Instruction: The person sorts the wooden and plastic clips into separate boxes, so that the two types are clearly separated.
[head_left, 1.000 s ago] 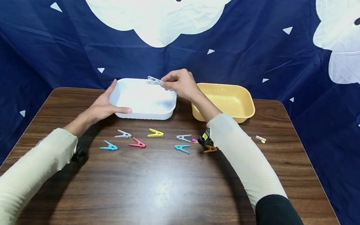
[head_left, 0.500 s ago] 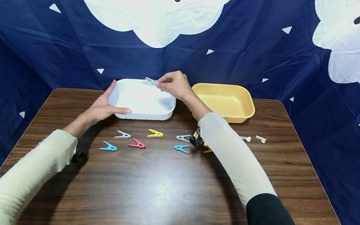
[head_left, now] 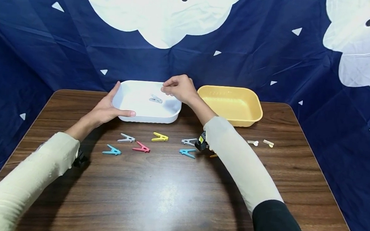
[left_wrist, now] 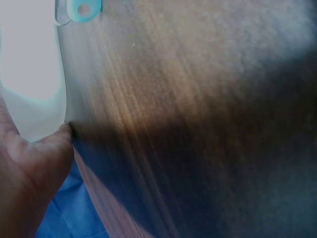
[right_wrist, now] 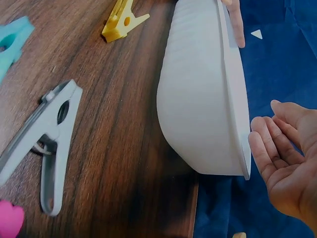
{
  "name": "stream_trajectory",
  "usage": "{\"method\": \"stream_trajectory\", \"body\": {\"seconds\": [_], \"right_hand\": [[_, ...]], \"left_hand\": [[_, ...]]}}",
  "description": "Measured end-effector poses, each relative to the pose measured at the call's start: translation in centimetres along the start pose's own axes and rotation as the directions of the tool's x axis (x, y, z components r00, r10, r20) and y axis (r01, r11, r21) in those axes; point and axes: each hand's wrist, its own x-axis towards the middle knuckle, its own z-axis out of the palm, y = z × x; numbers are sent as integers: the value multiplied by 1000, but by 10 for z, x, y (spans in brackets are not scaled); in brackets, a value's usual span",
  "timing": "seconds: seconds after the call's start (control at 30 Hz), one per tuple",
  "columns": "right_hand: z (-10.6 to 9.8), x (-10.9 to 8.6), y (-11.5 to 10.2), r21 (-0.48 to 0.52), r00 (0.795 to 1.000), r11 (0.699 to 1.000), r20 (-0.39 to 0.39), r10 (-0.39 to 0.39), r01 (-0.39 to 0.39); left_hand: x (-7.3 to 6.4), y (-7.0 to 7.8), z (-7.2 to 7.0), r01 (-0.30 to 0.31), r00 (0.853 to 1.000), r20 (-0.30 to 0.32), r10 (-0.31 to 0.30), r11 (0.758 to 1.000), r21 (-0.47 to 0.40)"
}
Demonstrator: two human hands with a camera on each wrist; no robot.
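Observation:
My left hand (head_left: 103,108) holds the left end of a white plastic basin (head_left: 149,119), thumb along the front wall and fingers at the left side. In the left wrist view, the thumb (left_wrist: 54,141) presses against its wall. A pale grey clothespin (head_left: 155,98) is inside the basin, apart from my right hand (head_left: 181,88). That hand hovers above the basin's back right corner with fingers loosely bent and nothing between them. The right wrist view shows its bent fingers (right_wrist: 277,148) beside the basin's rim.
On the wooden table (head_left: 140,198) in front of the basins lie several clothespins: blue (head_left: 112,150), red (head_left: 142,147), yellow (head_left: 160,137) and grey (head_left: 127,138). A yellow basin (head_left: 243,122) stands to the right. Two small pale clips (head_left: 268,143) lie near it. Blue cloth (head_left: 249,70) hangs behind.
My right hand has moved slightly left and let go of the pale grey clothespin, which is now lower, inside the white basin. The left hand has stayed on the basin.

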Motion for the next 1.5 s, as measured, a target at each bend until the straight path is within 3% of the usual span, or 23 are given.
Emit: {"method": "stream_trajectory", "body": {"seconds": [0.33, 0.93, 1.17, 1.5], "right_hand": [[-8, -18, 8, 69, 996, 994, -12, -89, 90], [-15, -55, 11, 182, 994, 978, 24, -110, 103], [-10, -70, 18, 190, 987, 970, 34, -160, 151], [-4, -91, 22, 217, 986, 967, 64, -154, 137]], "left_hand": [[-1, 2, -2, 4, 1000, 19, -4, 1000, 0], [2, 0, -3, 14, 999, 31, -14, 1000, 1], [1, 1, -3, 18, 999, 38, -18, 1000, 5], [0, 1, -2, 11, 999, 31, -11, 1000, -1]]}}
